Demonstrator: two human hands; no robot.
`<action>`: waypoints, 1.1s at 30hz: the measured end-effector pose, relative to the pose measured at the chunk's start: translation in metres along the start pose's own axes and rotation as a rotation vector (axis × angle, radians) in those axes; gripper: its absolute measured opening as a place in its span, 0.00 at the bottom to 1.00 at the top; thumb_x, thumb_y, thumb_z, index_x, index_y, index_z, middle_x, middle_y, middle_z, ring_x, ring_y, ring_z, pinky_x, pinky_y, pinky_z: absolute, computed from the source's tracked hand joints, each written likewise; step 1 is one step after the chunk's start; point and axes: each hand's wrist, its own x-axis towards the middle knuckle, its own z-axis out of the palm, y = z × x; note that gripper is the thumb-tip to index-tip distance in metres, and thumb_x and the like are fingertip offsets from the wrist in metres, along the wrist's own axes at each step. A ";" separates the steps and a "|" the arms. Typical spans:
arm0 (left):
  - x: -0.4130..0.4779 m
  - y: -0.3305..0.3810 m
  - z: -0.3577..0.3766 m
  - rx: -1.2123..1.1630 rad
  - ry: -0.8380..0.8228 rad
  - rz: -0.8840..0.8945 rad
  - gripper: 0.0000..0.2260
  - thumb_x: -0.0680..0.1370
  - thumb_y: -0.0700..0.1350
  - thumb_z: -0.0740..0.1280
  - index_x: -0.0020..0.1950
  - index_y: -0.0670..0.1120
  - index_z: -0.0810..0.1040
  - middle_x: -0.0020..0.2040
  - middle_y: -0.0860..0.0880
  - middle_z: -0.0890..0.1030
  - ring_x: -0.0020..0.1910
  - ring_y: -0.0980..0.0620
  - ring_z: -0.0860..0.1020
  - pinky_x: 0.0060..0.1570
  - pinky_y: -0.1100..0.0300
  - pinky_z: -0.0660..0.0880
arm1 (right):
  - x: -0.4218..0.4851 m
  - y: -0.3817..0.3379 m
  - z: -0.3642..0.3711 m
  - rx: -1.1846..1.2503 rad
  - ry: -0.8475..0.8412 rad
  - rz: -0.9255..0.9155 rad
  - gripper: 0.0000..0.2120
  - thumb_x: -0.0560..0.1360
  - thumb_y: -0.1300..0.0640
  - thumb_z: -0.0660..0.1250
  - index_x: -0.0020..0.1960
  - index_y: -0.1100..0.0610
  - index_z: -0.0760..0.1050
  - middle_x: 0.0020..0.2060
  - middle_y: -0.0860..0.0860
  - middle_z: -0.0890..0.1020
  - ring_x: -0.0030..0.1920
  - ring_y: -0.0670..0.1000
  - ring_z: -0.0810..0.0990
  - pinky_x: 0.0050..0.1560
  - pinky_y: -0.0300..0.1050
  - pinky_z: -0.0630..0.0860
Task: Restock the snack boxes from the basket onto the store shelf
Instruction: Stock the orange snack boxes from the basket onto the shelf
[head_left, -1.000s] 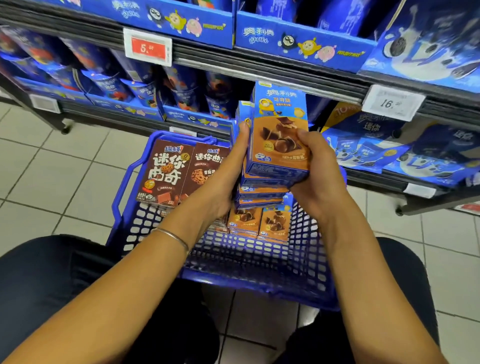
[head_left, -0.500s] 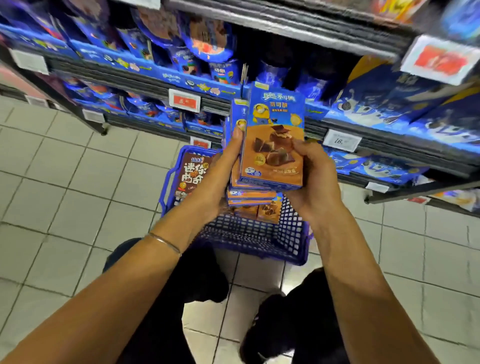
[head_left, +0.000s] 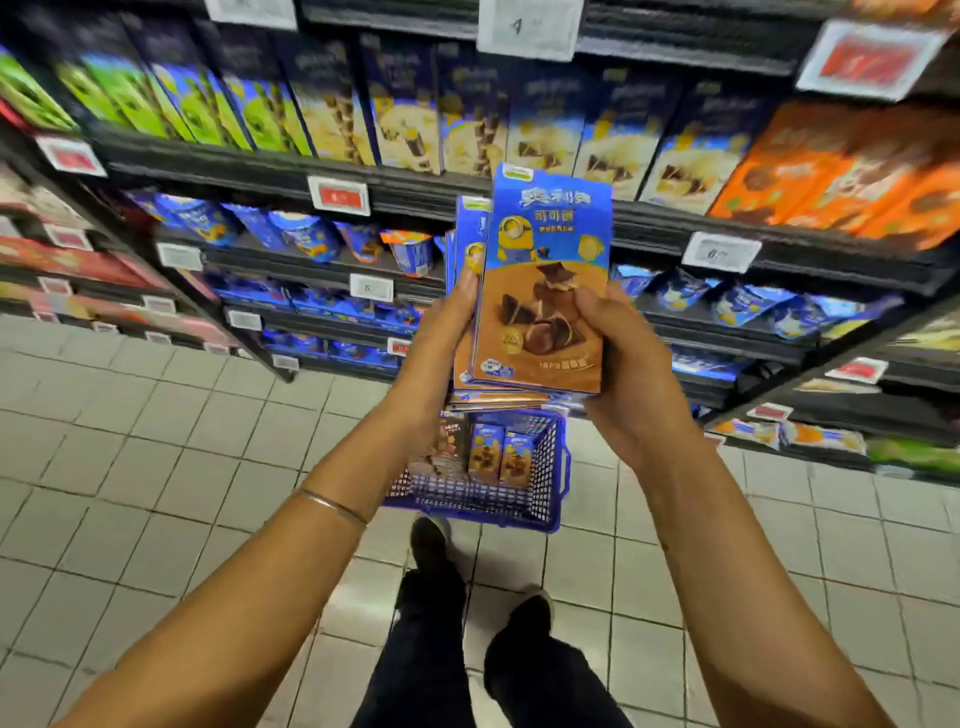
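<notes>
Boxes (head_left: 540, 291), a blue-and-brown stack standing upright and face-out, are now being held up in front of the shelf (head_left: 249, 169), level with its black edge. A second ago they were hovering just above the basket (head_left: 548, 467). The left hand (head_left: 439, 358) is clasping the stack's left side with its fingers running up the edge. The right hand (head_left: 631, 374) is gripping the right side, its thumb pressing on the front face (one load, shared between both hands). The person is standing now rather than crouching as before, so the basket is sitting on the floor (head_left: 156, 467) well below the hands. A few more boxes are standing upright inside it.

The lift out of the basket looks finished, and the stack is probably heading for a shelf row next. The rows above are blurring badly, so no matching slot is showing yet. With stock remaining in the basket, the restocking is likely needing further trips.
</notes>
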 end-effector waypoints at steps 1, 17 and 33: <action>-0.005 0.014 0.008 0.035 0.019 0.043 0.31 0.80 0.61 0.60 0.76 0.41 0.74 0.69 0.35 0.79 0.69 0.34 0.77 0.73 0.35 0.70 | -0.004 -0.015 0.006 -0.004 -0.008 -0.030 0.24 0.77 0.56 0.64 0.71 0.64 0.71 0.60 0.61 0.82 0.56 0.61 0.82 0.57 0.56 0.79; 0.016 0.207 0.089 0.088 -0.161 0.555 0.56 0.63 0.75 0.76 0.81 0.43 0.65 0.76 0.40 0.73 0.74 0.39 0.74 0.75 0.36 0.67 | 0.008 -0.201 0.092 -0.063 -0.058 -0.550 0.16 0.75 0.54 0.64 0.61 0.57 0.76 0.51 0.53 0.86 0.49 0.52 0.85 0.53 0.50 0.80; 0.046 0.342 0.136 0.127 -0.318 0.986 0.35 0.78 0.57 0.68 0.76 0.34 0.66 0.69 0.32 0.77 0.64 0.34 0.80 0.60 0.38 0.79 | 0.055 -0.312 0.131 -0.167 -0.107 -0.988 0.14 0.77 0.56 0.63 0.58 0.64 0.76 0.48 0.56 0.84 0.47 0.55 0.83 0.48 0.48 0.80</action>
